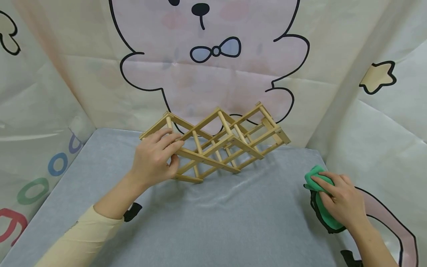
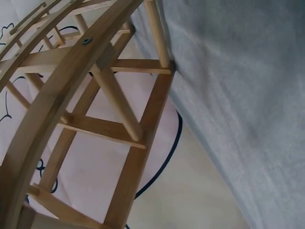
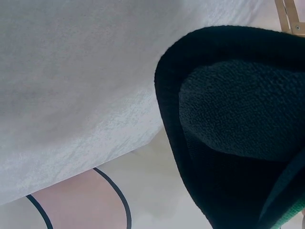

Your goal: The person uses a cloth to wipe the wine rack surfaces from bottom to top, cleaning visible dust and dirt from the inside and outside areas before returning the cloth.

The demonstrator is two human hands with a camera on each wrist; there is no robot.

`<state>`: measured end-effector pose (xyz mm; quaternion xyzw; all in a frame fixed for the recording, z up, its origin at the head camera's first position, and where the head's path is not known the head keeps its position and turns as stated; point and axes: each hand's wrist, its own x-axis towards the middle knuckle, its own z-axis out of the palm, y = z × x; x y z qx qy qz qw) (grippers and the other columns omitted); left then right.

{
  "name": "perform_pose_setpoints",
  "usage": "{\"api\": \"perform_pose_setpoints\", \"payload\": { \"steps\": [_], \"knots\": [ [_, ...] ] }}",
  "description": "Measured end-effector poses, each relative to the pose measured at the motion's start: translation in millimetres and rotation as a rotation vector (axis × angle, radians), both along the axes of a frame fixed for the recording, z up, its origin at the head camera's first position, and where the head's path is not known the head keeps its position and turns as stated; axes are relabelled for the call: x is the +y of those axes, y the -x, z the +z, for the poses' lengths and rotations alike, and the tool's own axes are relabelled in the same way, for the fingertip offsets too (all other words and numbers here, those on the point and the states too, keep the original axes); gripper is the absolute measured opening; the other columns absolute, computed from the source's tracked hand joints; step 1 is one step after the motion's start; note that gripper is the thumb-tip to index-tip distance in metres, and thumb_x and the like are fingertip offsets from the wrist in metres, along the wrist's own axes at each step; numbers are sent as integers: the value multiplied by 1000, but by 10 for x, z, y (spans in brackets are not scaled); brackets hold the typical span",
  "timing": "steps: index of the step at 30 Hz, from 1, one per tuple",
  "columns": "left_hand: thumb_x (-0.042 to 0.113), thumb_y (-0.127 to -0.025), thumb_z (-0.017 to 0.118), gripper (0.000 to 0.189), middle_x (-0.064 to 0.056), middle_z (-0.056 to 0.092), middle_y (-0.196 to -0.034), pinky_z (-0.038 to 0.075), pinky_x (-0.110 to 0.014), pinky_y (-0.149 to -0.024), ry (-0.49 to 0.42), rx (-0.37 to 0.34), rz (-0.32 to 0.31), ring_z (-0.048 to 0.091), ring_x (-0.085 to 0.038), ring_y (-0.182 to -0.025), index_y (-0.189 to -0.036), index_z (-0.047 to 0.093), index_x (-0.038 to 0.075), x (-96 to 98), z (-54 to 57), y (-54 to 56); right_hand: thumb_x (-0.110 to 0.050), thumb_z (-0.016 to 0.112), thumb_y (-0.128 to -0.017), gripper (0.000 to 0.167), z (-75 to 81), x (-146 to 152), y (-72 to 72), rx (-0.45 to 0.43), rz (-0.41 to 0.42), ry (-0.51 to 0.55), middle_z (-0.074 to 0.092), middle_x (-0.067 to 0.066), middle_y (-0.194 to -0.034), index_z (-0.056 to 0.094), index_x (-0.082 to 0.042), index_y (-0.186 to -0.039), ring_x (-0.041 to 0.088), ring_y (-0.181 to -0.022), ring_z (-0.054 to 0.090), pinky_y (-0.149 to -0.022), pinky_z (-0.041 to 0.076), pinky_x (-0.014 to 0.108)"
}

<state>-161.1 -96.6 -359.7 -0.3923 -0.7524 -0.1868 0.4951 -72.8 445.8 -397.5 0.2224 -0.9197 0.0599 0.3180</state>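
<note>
A folding wooden lattice rack (image 1: pixel 208 160), made of crossed slats and round dowels, stretches across the back of the table. My left hand (image 1: pixel 155 159) grips its left end, fingers over the top and thumb at the near side. Close up in the left wrist view, the rack's slats and a dowel (image 2: pixel 116 100) fill the left half. To the right, away from the rack, my right hand (image 1: pixel 341 200) holds a bunched green cloth (image 1: pixel 315 174) with a black border. That cloth (image 3: pixel 238 109) looks dark in the right wrist view and hides much of it.
A grey-blue cloth covers the table (image 1: pixel 213 230). Behind it hangs a curtain (image 1: pixel 333 55) printed with a bear, and printed curtains close off both sides. Black straps (image 1: pixel 132 212) show at the wrists.
</note>
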Motion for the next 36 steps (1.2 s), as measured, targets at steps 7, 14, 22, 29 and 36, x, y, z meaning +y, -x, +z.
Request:
{"api": "perform_pose_setpoints", "payload": {
  "steps": [7, 14, 22, 29, 36],
  "knots": [
    [-1, -77, 49, 26, -12, 77, -88, 58, -55, -71, -129, 82, -46, 71, -41, -89, -84, 73, 5, 27, -91, 95, -13, 51, -88, 40, -1, -27, 6, -12, -4, 3, 70, 14, -121, 80, -11, -116, 35, -98, 59, -40, 32, 27],
    [-2, -77, 48, 29, -10, 78, -89, 55, -56, -67, -204, 100, -92, 72, -41, -89, -83, 75, 5, -67, -152, 142, -8, 54, -86, 40, 16, -43, 26, -31, -18, -1, 69, 14, -122, 79, -12, -116, 35, -100, 59, -40, 33, 28],
    [-2, -75, 48, 29, -10, 77, -85, 54, -56, -60, -255, 125, -190, 72, -42, -84, -81, 75, 3, -158, -188, 267, -5, 56, -84, 41, 19, -26, 2, -41, -39, 4, 69, 14, -122, 79, -13, -117, 33, -101, 58, -41, 32, 27],
    [-1, -76, 49, 26, -12, 77, -84, 57, -58, -67, -251, 136, -265, 72, -43, -80, -80, 75, 2, -219, -158, 373, -5, 57, -85, 41, 2, -29, 15, -47, -50, 4, 69, 14, -121, 79, -14, -118, 33, -99, 58, -40, 33, 28],
    [-1, -76, 49, 27, -14, 76, -84, 57, -56, -68, -214, 142, -311, 72, -43, -80, -81, 75, 1, -240, -115, 437, -2, 62, -84, 40, -44, -53, 94, -102, -82, 23, 68, 15, -123, 78, -11, -120, 35, -99, 58, -47, 39, 32]
  ]
}}
